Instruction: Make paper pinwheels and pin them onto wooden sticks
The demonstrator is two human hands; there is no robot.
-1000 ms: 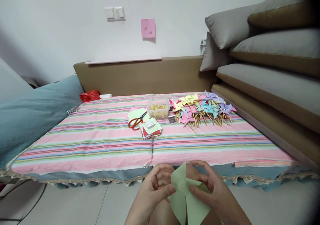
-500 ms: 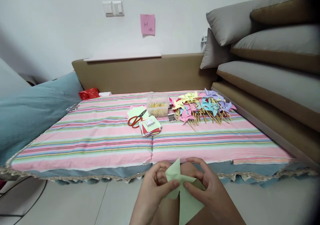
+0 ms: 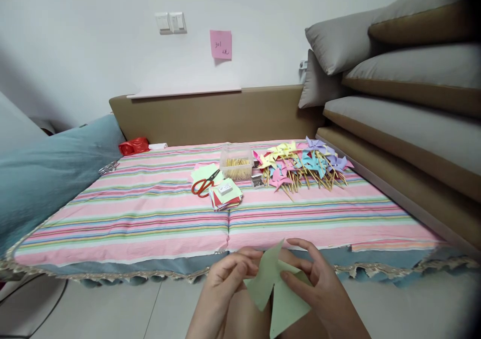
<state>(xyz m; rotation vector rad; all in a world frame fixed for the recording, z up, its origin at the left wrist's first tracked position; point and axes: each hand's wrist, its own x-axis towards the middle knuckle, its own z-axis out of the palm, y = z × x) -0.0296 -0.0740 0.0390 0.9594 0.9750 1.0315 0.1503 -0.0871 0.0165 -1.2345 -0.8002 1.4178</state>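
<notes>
A light green paper sheet [image 3: 287,304], slit and partly folded into a pinwheel shape, is held low in front of me over my lap. My right hand [image 3: 315,284] grips it, thumb pressed on the folded part near the centre, fingers behind. At its left edge my left hand [image 3: 229,281] is closed, fingers curled and thumb bent in, fingertips touching the paper and partly hidden by it. One left flap stands loose and curved, and its slit shows below the middle.
On the striped cloth [image 3: 131,218] lie red-handled scissors [image 3: 203,186], a paper stack [image 3: 227,201], a clear box of sticks [image 3: 236,163], a small box of pins [image 3: 257,181] and several finished pinwheels [image 3: 315,163]. Cushions [image 3: 406,113] are piled at the right; a red bag [image 3: 134,146] lies back left.
My left thumb has come off the paper's centre and moved left. The left flap has sprung loose and up. My right hand keeps its grip; the view tilts up slightly.
</notes>
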